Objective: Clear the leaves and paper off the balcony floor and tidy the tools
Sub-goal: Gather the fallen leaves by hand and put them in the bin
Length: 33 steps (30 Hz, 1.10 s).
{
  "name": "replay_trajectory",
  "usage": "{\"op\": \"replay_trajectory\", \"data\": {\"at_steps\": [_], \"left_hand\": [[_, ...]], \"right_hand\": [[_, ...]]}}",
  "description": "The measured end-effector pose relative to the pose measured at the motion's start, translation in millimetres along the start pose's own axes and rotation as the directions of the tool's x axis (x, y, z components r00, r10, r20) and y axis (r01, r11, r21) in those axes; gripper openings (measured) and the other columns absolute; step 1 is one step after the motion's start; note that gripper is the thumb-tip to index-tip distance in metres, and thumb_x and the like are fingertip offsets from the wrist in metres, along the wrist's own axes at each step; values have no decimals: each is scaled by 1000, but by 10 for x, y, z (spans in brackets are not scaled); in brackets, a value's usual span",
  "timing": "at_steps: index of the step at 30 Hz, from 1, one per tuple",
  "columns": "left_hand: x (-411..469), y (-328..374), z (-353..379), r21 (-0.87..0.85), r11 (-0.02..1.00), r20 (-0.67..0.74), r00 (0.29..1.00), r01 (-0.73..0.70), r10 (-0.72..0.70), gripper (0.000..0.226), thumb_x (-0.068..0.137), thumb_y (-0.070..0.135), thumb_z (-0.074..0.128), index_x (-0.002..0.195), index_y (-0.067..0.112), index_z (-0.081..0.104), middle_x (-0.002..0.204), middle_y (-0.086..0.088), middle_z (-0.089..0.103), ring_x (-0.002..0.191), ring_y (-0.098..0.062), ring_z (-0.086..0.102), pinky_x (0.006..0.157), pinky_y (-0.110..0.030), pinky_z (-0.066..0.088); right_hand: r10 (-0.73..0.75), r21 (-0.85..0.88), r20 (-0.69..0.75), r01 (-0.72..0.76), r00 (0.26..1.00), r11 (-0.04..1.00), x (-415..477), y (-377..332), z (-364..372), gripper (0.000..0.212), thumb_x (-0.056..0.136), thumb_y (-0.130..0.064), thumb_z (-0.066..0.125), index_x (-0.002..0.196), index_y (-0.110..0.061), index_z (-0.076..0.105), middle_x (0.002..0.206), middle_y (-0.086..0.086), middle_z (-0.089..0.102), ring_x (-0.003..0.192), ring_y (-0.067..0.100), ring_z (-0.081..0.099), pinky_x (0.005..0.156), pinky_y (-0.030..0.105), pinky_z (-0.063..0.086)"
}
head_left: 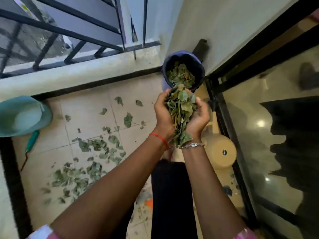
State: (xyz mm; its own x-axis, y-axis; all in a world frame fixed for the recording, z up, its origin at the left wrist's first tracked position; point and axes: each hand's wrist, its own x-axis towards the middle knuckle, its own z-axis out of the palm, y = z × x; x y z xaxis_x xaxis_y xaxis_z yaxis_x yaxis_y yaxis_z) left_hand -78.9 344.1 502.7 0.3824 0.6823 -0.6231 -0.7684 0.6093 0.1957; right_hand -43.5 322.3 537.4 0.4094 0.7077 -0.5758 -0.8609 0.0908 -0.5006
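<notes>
Head view (sole view).

- A handful of leaves point(181, 112) is held between both hands, raised above the floor just short of the purple bin point(164, 78) standing in the corner by the wall.
- The left hand point(162, 114) and right hand point(198, 118) are cupped toward each other, with fingers curled in round the bundle and palms pressed to its sides. The two-sided squeeze is judged to keep the light, loose leaves from spilling while carried. A few hang out below the wrists.
- The bin is seen partly filled with leaves, its mouth open toward the hands, so the load appears meant for it.
- Loose leaves point(96, 149) are scattered thickly over the tiled floor point(51, 161) left of the arms, and more thinly toward the railing point(60, 31). Much of the clearing is judged not yet done.
- A teal-handled tool point(32, 140) lies on the tiles just below a teal basin point(22, 116), not yet tidied.
- A beige container point(219, 150) lies on its side beside the glass door point(267, 135).
- An orange scrap point(149, 202) is noted near the legs. Whether it is paper cannot be told.
</notes>
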Motion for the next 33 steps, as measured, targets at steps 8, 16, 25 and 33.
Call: {"op": "replay_trajectory", "data": {"at_steps": [8,16,25,33], "left_hand": [[1872,-128,-11,-52,998,-119,992,32,-38,40,93,29,34,77,6,63,71,-9,64,64,-20,62,70,-28,50],[3341,-391,-160,-64,996,-301,951,58,-74,44,96,39,31,102,6,60,94,-16,58,83,-27,55,93,-38,44],[3820,-1391,-1437,-132,972,-401,887,193,-230,73,93,49,20,131,-9,42,142,-32,37,134,-42,33,107,-39,29],[2709,-1490,-1559,48,961,-678,715,273,-170,71,88,37,33,148,2,20,104,-5,54,129,-23,42,83,-27,41]], "right_hand": [[64,-22,-108,-67,992,998,1934,46,-203,62,97,-15,29,53,-4,71,59,10,67,53,18,67,49,21,54],[120,-128,-320,-168,940,977,3460,-20,-575,31,96,-16,35,79,-4,57,50,6,63,61,21,57,46,17,48],[329,-209,-366,-422,870,882,4222,128,-727,57,99,-47,25,140,-11,41,142,16,43,130,35,42,107,41,34],[-80,-554,-484,-235,871,799,4053,214,-501,19,91,-24,60,92,-5,61,95,12,65,82,24,62,76,38,53]]}}
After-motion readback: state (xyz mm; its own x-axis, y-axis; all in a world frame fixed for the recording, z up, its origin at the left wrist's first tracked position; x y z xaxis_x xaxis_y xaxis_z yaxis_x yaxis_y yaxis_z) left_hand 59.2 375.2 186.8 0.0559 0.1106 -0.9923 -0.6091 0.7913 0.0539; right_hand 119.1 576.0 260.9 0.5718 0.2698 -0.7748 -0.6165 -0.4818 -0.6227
